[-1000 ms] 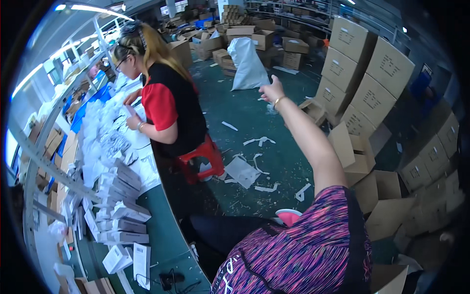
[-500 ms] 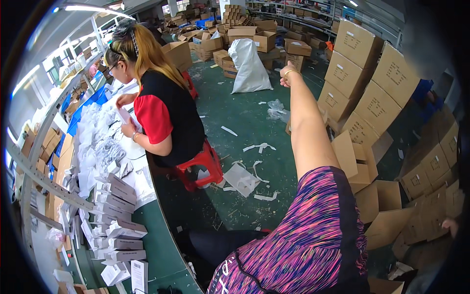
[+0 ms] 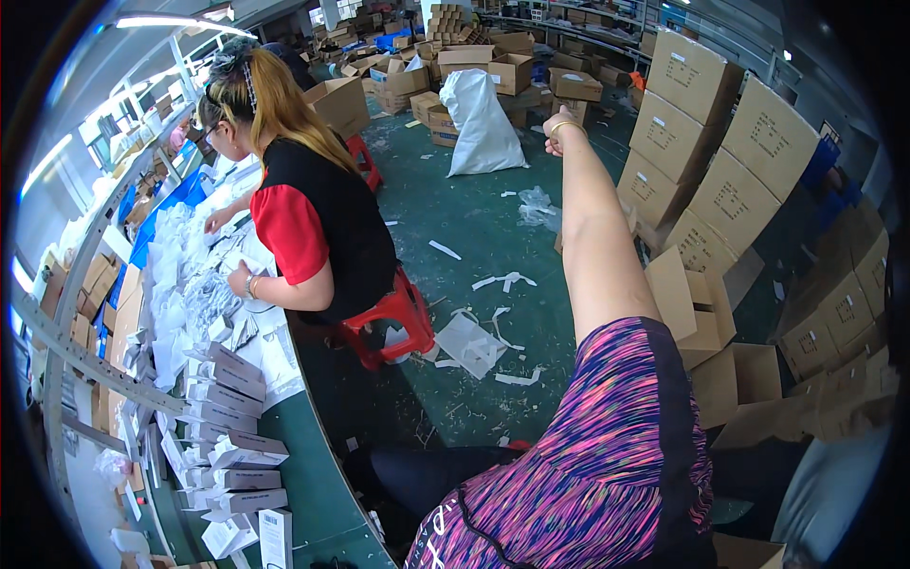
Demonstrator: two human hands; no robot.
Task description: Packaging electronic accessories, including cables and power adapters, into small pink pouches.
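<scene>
My right arm stretches forward over the floor, in a patterned short sleeve. At its end my right hand (image 3: 561,136), with a gold bracelet (image 3: 569,124) at the wrist, is in the air with most fingers curled. One digit seems to stick out, pointing towards the far boxes. Nothing shows in this hand, and it touches nothing I can see. In the picture it lies just right of a white sack (image 3: 482,123) on the floor. My left hand is out of view. Several slim white boxes (image 3: 232,408) stand in a row on the green bench (image 3: 322,484) to the left.
A co-worker in black and red (image 3: 327,213) sits on a red stool (image 3: 389,332), hands over the white wrappings (image 3: 185,275). Tall stacked cartons (image 3: 687,85) and open cartons (image 3: 730,379) line the right. Paper scraps (image 3: 471,343) litter the green floor.
The co-worker's hands have moved apart and no longer hold up a white piece. My right arm stays stretched out. A hand at the right edge is gone; a blurred grey shape shows lower there.
</scene>
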